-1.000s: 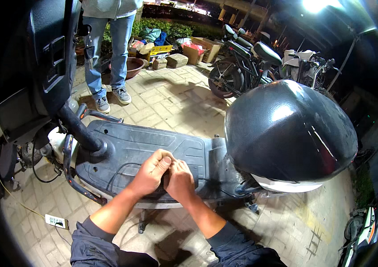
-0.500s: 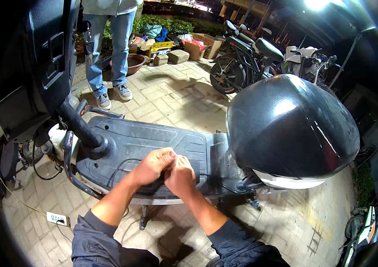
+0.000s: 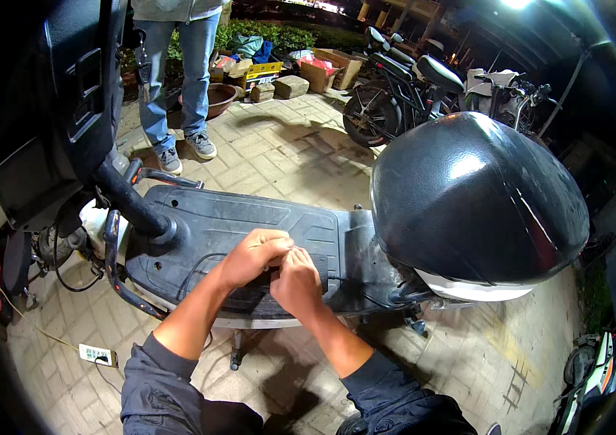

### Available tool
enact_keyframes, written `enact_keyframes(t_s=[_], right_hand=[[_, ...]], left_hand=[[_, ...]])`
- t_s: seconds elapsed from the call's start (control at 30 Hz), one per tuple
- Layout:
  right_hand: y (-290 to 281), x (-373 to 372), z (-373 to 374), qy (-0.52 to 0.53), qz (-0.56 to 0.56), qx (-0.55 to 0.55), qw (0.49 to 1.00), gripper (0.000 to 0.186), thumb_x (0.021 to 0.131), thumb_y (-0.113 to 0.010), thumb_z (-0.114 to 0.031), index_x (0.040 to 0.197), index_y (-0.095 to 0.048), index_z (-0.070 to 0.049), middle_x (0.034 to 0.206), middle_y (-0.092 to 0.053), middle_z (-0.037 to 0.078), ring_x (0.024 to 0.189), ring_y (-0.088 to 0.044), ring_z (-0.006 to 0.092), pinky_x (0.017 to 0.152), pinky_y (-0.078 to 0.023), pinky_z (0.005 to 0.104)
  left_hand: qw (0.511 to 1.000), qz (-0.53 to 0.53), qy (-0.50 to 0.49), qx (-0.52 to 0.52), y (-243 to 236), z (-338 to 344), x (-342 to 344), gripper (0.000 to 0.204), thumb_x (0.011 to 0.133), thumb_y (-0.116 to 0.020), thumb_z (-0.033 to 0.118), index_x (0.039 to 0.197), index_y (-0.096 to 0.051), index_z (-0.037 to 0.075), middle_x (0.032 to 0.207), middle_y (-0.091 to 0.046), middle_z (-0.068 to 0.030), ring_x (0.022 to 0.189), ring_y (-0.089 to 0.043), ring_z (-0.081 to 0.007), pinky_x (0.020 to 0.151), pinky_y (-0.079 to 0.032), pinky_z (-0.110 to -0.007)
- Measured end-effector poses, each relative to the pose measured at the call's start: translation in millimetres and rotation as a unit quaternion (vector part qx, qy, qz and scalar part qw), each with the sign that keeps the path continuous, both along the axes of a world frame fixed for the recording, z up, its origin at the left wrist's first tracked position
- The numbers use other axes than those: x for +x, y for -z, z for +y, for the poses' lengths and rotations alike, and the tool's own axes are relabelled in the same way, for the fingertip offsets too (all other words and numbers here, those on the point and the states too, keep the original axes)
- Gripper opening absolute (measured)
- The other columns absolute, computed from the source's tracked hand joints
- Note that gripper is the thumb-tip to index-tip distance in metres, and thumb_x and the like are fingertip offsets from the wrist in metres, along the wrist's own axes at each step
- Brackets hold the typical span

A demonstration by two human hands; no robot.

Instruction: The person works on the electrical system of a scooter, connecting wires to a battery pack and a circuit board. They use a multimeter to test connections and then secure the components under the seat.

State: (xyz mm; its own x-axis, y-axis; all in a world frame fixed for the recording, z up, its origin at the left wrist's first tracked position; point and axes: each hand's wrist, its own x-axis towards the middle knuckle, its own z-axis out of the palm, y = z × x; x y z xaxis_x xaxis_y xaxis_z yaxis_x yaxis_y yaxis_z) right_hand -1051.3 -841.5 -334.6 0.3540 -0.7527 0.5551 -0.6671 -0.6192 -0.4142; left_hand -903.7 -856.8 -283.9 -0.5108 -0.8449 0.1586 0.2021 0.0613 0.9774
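My left hand [image 3: 256,255] and my right hand [image 3: 298,281] meet fingertip to fingertip over the footboard [image 3: 243,215] of an electric scooter. Both are closed in a pinch, and whatever lies between the fingers is too small or hidden to make out. Partly covered by my right hand, a dark ribbed box [image 3: 320,270] rests on the footboard, with a black cable leaving it toward the seat. Another black cable [image 3: 193,272] curves over the board beside my left wrist. To the right rises the scooter's worn black seat [image 3: 460,196].
A white power strip [image 3: 97,355] with cords lies on the paving at lower left. Beyond the scooter stands a person in jeans [image 3: 198,80]. Farther back are cardboard boxes [image 3: 319,75], a brown basin [image 3: 221,100] and a parked electric bike [image 3: 373,112].
Both hands stay pinched together, with the left fingers shifting slightly at the fingertips. My view has moved a little, so the scooter sits slightly differently in the picture.
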Motion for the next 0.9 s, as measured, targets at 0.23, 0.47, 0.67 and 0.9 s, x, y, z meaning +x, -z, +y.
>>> enact_keyframes(t_s=[0.23, 0.47, 0.67, 0.9], right_hand=[[3.9, -5.0, -3.5, -0.006, 0.0, -0.024, 1.0, 0.046, 0.077, -0.059, -0.005, 0.12, -0.055, 0.012, 0.103, -0.065, 0.022, 0.102, -0.061, 0.0343, 0.099, -0.043, 0.0406], [2.2, -4.3, -2.0, -0.019, 0.004, -0.006, 1.0, 0.025, 0.075, -0.06, -0.005, 0.097, -0.062, 0.005, 0.097, -0.065, 0.021, 0.1, -0.061, 0.0339, 0.096, -0.045, 0.0419], [14.5, -8.6, -9.1, -0.018, -0.021, -0.053, 0.998, 0.034, 0.076, -0.059, -0.006, 0.107, -0.058, 0.008, 0.1, -0.064, 0.023, 0.101, -0.061, 0.0352, 0.097, -0.044, 0.0424], [7.4, -4.5, -5.3, -0.014, 0.006, -0.038, 0.999, 0.036, 0.077, -0.058, -0.006, 0.111, -0.058, 0.009, 0.103, -0.065, 0.024, 0.105, -0.061, 0.0336, 0.099, -0.043, 0.0422]], left_hand=[[0.941, 0.039, -0.329, -0.068, 23.9, 41.4, -38.3, 0.021, 0.103, -0.042, 0.021, 0.092, -0.052, 0.006, 0.081, -0.048, 0.0021, 0.073, -0.041, -0.0074, 0.069, -0.037, -0.023], [0.994, -0.055, -0.093, 0.025, -12.4, 9.2, -22.3, 0.041, 0.095, -0.054, 0.026, 0.058, -0.048, 0.007, 0.059, -0.045, 0.0041, 0.055, -0.035, -0.0056, 0.05, -0.029, -0.026], [0.991, -0.013, -0.091, -0.099, 19.7, 19.7, -19.6, 0.037, 0.1, -0.047, 0.04, 0.09, -0.053, 0.005, 0.076, -0.051, 0.0027, 0.071, -0.044, -0.0068, 0.065, -0.041, -0.024], [0.935, -0.006, -0.335, -0.119, 22.5, 38.8, -43.6, 0.045, 0.101, -0.049, 0.033, 0.064, -0.043, 0.007, 0.063, -0.041, 0.0046, 0.061, -0.035, -0.0053, 0.053, -0.031, -0.025]])
